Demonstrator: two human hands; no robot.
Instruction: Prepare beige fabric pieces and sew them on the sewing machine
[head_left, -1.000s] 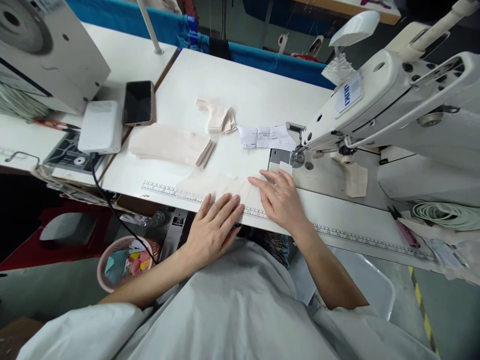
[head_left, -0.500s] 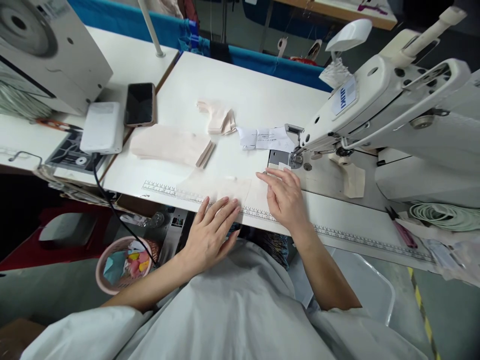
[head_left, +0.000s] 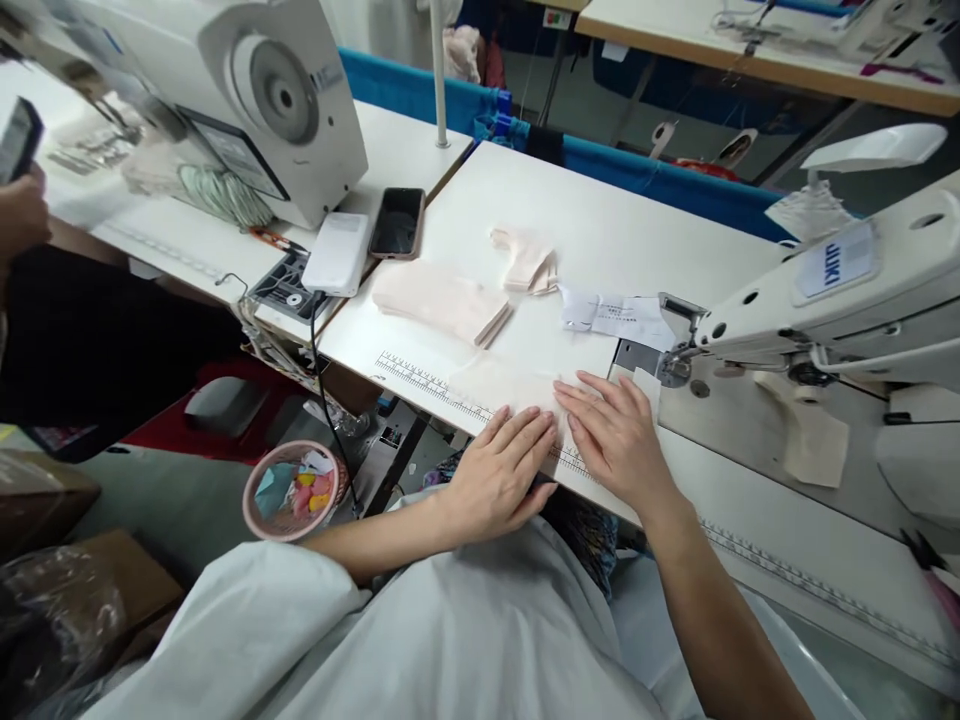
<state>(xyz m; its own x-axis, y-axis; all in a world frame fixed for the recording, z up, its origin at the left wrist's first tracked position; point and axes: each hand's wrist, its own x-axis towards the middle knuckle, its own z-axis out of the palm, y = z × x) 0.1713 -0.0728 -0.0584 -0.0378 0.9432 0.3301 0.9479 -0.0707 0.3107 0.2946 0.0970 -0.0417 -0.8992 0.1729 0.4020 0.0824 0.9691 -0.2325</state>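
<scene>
My left hand [head_left: 504,468] lies flat, fingers stretched out, on the front edge of a thin pale pink fabric piece [head_left: 504,383] spread over the printed ruler. Close beside it, my right hand [head_left: 616,437] rests with fingers extended on the right end of that piece. Neither hand grips anything. A folded stack of pale pink fabric [head_left: 435,300] lies beyond the left hand, and smaller folded pieces [head_left: 525,262] sit farther back. A white printed strip [head_left: 621,318] reaches to the sewing machine [head_left: 832,275], right of my right hand.
A phone [head_left: 397,222] and a white power bank [head_left: 337,254] with a black cable lie at the left. Another sewing machine [head_left: 277,100] stands beyond. A co-worker's hand [head_left: 21,215] holds a phone at the far left. A pink basket [head_left: 259,520] is on the floor.
The view has swung left, bringing the co-worker's hand into sight. My right hand has moved left, from near the needle plate onto the fabric beside my left hand.
</scene>
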